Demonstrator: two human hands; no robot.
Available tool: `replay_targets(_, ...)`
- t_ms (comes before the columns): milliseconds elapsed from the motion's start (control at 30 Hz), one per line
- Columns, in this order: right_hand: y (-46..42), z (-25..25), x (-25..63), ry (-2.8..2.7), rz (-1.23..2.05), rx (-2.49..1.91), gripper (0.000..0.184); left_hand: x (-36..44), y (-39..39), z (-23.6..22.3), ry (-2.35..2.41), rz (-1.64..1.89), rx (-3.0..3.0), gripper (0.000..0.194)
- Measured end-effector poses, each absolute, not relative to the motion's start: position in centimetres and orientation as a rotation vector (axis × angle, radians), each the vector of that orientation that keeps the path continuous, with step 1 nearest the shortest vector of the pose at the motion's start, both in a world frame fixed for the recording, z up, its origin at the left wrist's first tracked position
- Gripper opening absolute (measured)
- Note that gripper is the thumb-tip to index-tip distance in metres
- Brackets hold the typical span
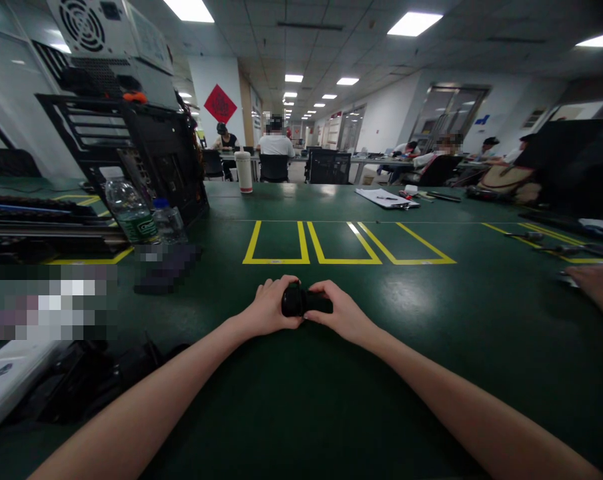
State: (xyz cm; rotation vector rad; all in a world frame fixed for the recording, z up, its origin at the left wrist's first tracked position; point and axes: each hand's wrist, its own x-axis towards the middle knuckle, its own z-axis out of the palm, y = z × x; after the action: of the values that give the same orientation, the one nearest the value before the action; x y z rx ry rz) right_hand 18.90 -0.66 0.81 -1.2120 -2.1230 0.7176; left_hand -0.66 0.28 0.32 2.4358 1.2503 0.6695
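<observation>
Beside the black computer case (pixel 156 153): a green-labelled bottle (pixel 130 210) and a blue-capped bottle (pixel 169 223) stand on the green table (pixel 281 420), with a dark flat object (pixel 167 268) in front of them.
Left hand (pixel 274 308): closed around the rounded end of the black object (pixel 292 302), thumb and fingers curved about it.
Black object: between the two hands, held by both, nearer the wearer than the yellow tape outlines (pixel 276 261); whether it touches the table, I cannot tell.
Right hand (pixel 344 313): gripping the object's narrower end, thumb below and fingers above.
Clipboard (pixel 386 198): beyond the tape, right of centre, papers on it.
Right edge: another person's hand (pixel 599 287) near a metal tool (pixel 570 279).
</observation>
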Motion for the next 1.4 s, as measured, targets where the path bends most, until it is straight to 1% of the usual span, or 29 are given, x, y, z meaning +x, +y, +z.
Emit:
replay_targets(67, -0.5, 1.0, 18.5, -2.075, 0.844, -1.078, 0.029, -0.6, 0.1, 0.4, 1.225, 0.669, 2.467, 0.062)
replay_targets(167, -0.6, 1.2, 18.2, -1.991, 1.033, -0.999, 0.027, -0.5, -0.1, 0.4, 1.221, 0.680, 2.490, 0.062)
replay_targets(233, -1.2, 1.2, 18.0, -1.968, 1.043, -1.031, 0.026, -0.4, -0.2, 0.4, 1.220, 0.686, 2.482, 0.061)
replay_targets(367, -2.8, 1.0, 17.4, -1.948, 0.920, -1.116, 0.017, -0.4, -0.3, 0.4, 1.222, 0.716, 2.481, 0.061)
replay_targets(467, -2.9, 0.9, 17.2, -1.797, 1.077, -1.020, 0.009, -0.3, -0.4, 0.4, 1.233, 0.742, 2.510, 0.061)
replay_targets(500, -2.7, 0.8, 17.2, -1.742, 1.159, -0.989, 0.011, -0.3, -0.4, 0.4, 1.232, 0.738, 2.515, 0.061)
replay_targets(567, -2.1, 0.7, 17.3, -1.657, 1.287, -0.973, 0.028, -0.3, -0.5, 0.5, 1.223, 0.716, 2.524, 0.060)
replay_targets(600, -1.8, 0.6, 17.4, -1.606, 1.324, -0.983, 0.033, -0.3, -0.5, 0.5, 1.226, 0.711, 2.528, 0.060)
replay_targets(700, -1.0, 0.3, 17.6, -1.554, 1.459, -0.966, 0.033, -0.2, -0.6, 0.5, 1.254, 0.725, 2.550, 0.060)
replay_targets(767, -0.7, 0.2, 17.7, -1.533, 1.494, -0.963, 0.033, -0.1, -0.6, 0.4, 1.279, 0.751, 2.559, 0.061)
replay_targets(933, -0.7, 0.4, 17.9, -1.549, 1.501, -0.969, 0.035, 0.0, -0.7, 0.6, 1.293, 0.726, 2.597, 0.060)
replay_targets(1067, -0.8, 0.6, 18.1, -1.602, 1.523, -0.936, 0.031, 0.1, -0.9, 0.8, 1.262, 0.742, 2.654, 0.059)
replay_targets(1267, -1.1, 0.8, 18.0, -1.620, 1.501, -0.943, 0.029, 0.2, -1.0, 0.8, 1.193, 0.731, 2.599, 0.057)
replay_targets(1400, -1.7, 1.2, 17.9, -1.608, 1.513, -0.919, 0.027, 0.1, -1.2, 1.0, 1.164, 0.738, 2.579, 0.061)
